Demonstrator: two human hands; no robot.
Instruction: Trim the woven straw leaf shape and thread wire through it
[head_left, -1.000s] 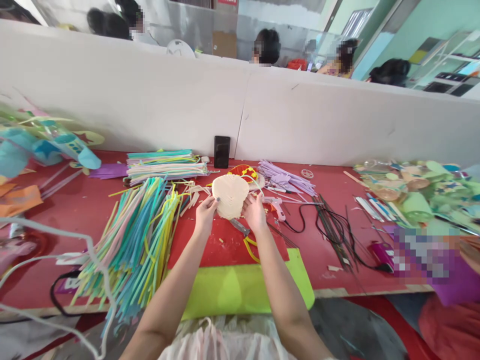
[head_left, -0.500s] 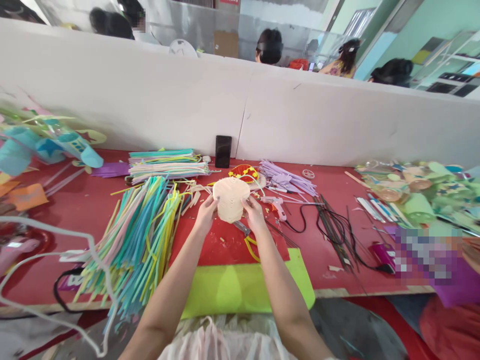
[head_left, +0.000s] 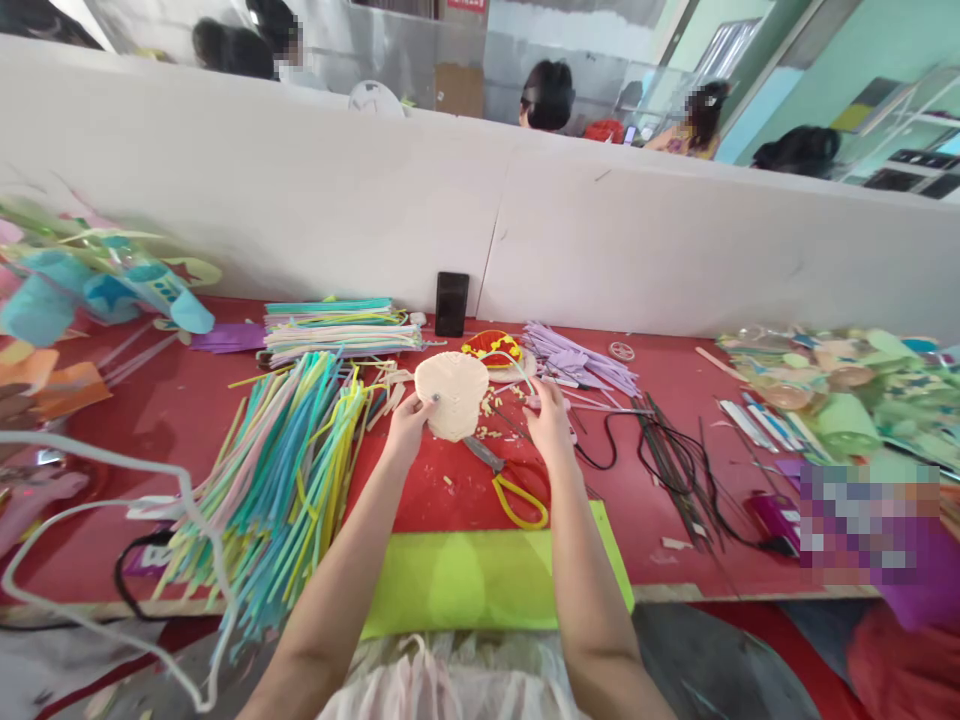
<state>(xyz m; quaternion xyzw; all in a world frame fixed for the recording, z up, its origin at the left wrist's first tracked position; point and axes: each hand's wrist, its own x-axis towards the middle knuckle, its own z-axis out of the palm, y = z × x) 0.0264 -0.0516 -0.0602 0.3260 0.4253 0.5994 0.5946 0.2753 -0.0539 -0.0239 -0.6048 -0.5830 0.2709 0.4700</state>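
Left hand [head_left: 407, 430] pinches cream piece [head_left: 451, 393], frame centre; right hand [head_left: 547, 418] at pink glue gun [head_left: 533, 402], grip unclear. Pliers [head_left: 498, 482] lie between forearms; fuzzy-stem bundle [head_left: 277, 460] crowds lower left.

White partition [head_left: 360, 200] behind red table [head_left: 675, 385]; pale-green wall [head_left: 919, 45], white shelving [head_left: 937, 118] upper right.

Rounded cream panel [head_left: 453, 394], slightly tapered, aloft
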